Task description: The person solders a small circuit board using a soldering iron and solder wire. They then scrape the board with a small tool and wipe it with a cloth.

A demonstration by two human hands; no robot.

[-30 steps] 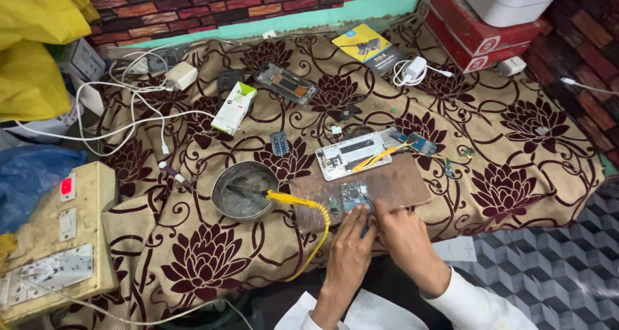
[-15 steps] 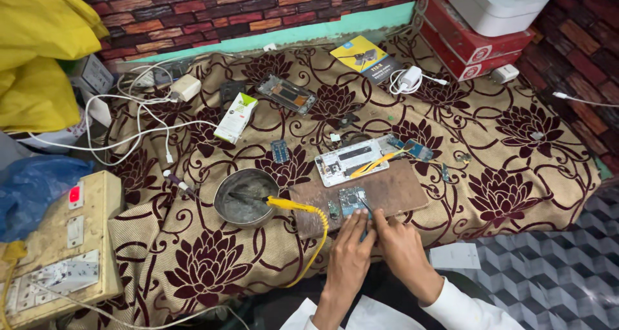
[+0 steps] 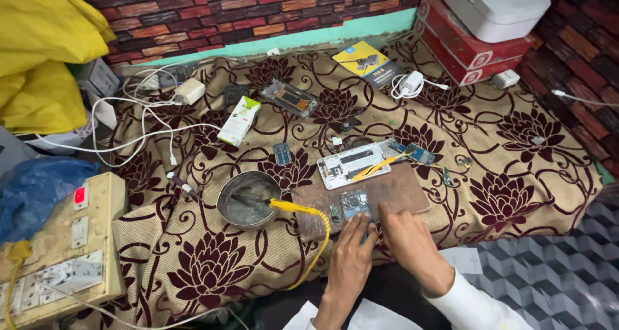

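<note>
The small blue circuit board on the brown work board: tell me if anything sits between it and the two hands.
Nothing visible does. The left hand has fingertips at the small blue circuit board on the brown work board; the right hand rests right beside it. The yellow-handled soldering iron lies to the left, in the metal bowl.

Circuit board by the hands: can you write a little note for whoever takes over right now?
Left hand: fingertips on the small circuit board, pinning it to the brown work board.
Right hand: fingertips on the work board just right of the circuit board; whether it holds a tool cannot be told.
Nearby: soldering iron with yellow cord resting in the metal bowl; opened phone behind the work board.
Done: phone is open, circuit board is out.
Left: cannot tell from this view.
</note>
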